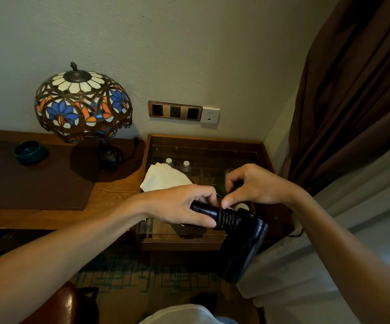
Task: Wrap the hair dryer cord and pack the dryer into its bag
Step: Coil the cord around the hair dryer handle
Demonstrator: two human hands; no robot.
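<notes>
A black hair dryer hangs in front of me above the floor, its barrel pointing down and right. Its black cord is coiled in tight turns around the handle. My left hand grips the end of the handle. My right hand hovers just above the coil, thumb and fingers pinched together at the top of the windings, seemingly on the cord's end, which is hidden by the fingers. No dryer bag is recognisable in view.
A glass-topped side table stands behind the hands with two water bottles and a white cloth. A stained-glass lamp and teal ashtray sit on the desk at left. Wall sockets are above; a brown curtain hangs right.
</notes>
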